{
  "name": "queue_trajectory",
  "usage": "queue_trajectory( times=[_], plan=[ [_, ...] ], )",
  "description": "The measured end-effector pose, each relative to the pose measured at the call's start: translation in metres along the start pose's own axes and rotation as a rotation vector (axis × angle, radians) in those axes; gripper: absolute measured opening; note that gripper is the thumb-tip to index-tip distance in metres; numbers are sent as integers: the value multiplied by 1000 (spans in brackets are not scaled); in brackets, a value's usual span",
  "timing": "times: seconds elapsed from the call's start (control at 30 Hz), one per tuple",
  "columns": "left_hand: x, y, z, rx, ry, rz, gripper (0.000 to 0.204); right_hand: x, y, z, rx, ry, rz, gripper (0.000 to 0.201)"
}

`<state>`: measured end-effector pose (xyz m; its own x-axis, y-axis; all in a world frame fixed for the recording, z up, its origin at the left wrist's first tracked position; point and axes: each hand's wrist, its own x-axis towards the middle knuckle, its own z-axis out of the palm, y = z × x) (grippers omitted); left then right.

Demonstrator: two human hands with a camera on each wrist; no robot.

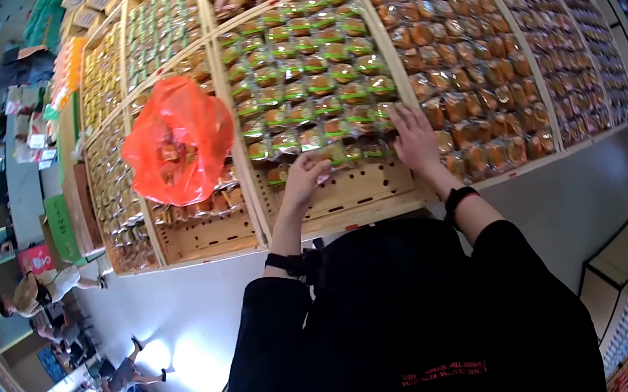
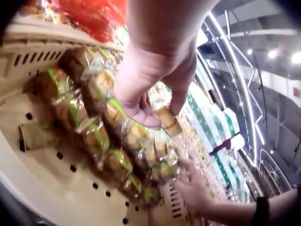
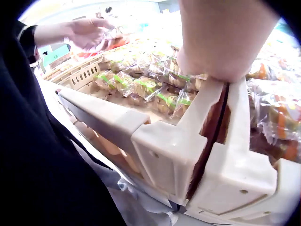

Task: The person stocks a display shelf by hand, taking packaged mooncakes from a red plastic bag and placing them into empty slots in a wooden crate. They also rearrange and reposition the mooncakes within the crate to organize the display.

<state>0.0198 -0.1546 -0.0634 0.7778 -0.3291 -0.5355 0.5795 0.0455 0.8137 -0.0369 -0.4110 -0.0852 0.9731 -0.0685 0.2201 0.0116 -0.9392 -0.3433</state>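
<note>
While L hand (image 1: 306,185) pinches small wrapped pkt (image 2: 168,120), R hand (image 1: 414,138) w/ fingers loosely extended over crate edge (image 3: 200,110), green-banded pkts (image 1: 305,77) ahead of both, red bag (image 1: 199,124) fwd & left of L hand

A beige slotted crate (image 1: 365,191) carries green-banded clear packets (image 1: 318,83)

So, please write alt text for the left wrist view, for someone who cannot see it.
The left hand pinches a small, printed brown packet above a plastic crate partly filled with rows of clear-wrapped, green-banded pastries. The right hand is farther back; a red plastic bag shows at top.
</note>
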Motion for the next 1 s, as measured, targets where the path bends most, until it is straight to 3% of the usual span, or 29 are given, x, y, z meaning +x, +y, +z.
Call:
queue_trajectory(
  times=[0.1,0.2,0.27,0.3,0.33,0.4,0.53,0.6,0.63,0.7,0.73,0.8,0.9,1.0],
  plan=[
    [19,-28,37,167,-148,-160,21,0,1,-1,-24,10,-9,56],
    [43,-60,62,192,-85,-171,28,0,2,1,-12,17,-5,56],
    [59,-78,64,700,43,61,49,0,2,0,-16,3,4,57],
    [56,-75,66,764,87,83,56,0,2,-1,-8,-6,7,57],
    [50,-67,74,766,85,81,56,0,2,-1,1,-16,9,57],
    [44,-56,84,1145,183,48,54,0,2,-1,5,-14,15,57],
    [40,-49,80,1279,328,90,48,0,3,0,-11,-21,22,57],
    [38,-48,75,1364,182,124,43,-1,3,0,0,-17,21,56],
    [36,-50,77,1358,188,124,43,0,3,0,11,-14,19,55],
    [31,-57,86,1307,-86,542,31,1,6,1,43,11,17,52],
    [29,-59,92,1306,-82,542,31,0,6,2,78,34,23,49],
    [30,-63,106,1436,-435,513,30,0,8,6,105,56,24,45],
    [40,-90,110,1421,-374,617,23,0,8,3,135,68,31,40],
    [51,-82,116,1413,-438,237,21,2,3,-2,100,59,26,39]
  ],
)
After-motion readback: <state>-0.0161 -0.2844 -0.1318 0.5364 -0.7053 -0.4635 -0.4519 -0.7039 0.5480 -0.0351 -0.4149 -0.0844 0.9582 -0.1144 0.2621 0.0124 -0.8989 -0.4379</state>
